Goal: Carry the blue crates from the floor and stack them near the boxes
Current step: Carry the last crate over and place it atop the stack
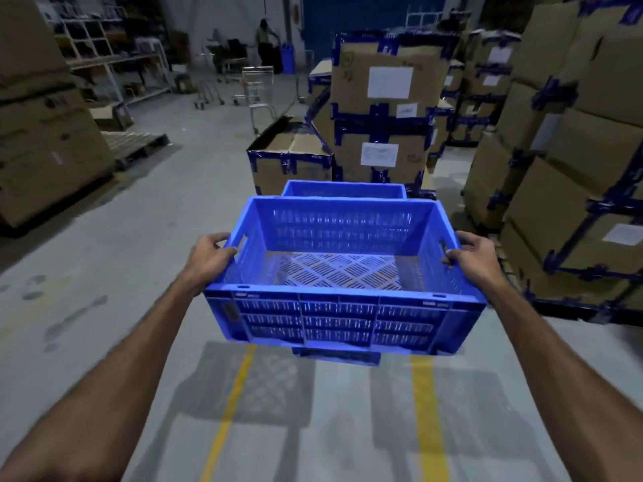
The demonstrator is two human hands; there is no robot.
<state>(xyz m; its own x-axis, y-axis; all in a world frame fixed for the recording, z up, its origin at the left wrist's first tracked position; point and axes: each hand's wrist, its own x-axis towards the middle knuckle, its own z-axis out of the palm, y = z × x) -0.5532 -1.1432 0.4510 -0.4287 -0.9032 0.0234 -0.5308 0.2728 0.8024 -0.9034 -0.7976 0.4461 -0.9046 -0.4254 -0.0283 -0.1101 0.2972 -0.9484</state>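
I hold an empty blue slatted crate (pixel 342 318) in the air in front of me, over the floor. My left hand (pixel 210 260) grips its left handle slot and my right hand (pixel 475 257) grips its right handle slot. Behind and below it stands another blue crate (pixel 344 189), mostly hidden by the carried one; its bottom edge shows under the carried crate. Just beyond stand taped cardboard boxes (pixel 382 109), stacked two high, with an open box (pixel 288 161) to their left.
Tall stacks of cardboard boxes (pixel 574 151) line the right side, and more boxes (pixel 45 133) stand on the left. A wooden pallet (pixel 135 142) lies at left. Metal trolleys (pixel 255 87) and shelving (pixel 104 53) stand farther back, with a person (pixel 266 41). Yellow lines (pixel 226 412) mark the grey floor.
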